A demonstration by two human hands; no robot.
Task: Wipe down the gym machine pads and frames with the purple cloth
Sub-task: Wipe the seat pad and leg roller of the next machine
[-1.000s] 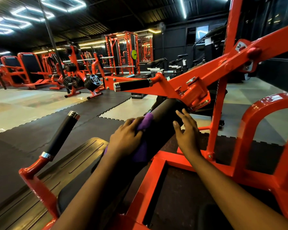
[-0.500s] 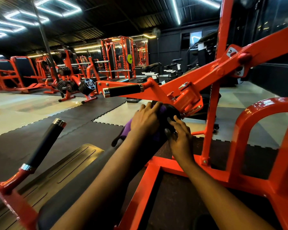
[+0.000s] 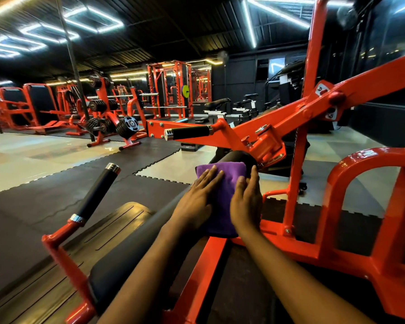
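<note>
While left hand [image 3: 197, 202] and right hand [image 3: 246, 203] press flat on purple cloth [image 3: 223, 175], the pad [image 3: 237, 157] seems mostly hidden.

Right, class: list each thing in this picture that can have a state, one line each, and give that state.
purple cloth, spread flat over the black pad, under both hands
black pad, partly covered by the cloth, upper end bare
left hand, open, flat on the cloth
right hand, open, flat along the cloth's right edge
near grip handle, untouched, tilted upward
far grip handle, untouched, roughly level
</note>
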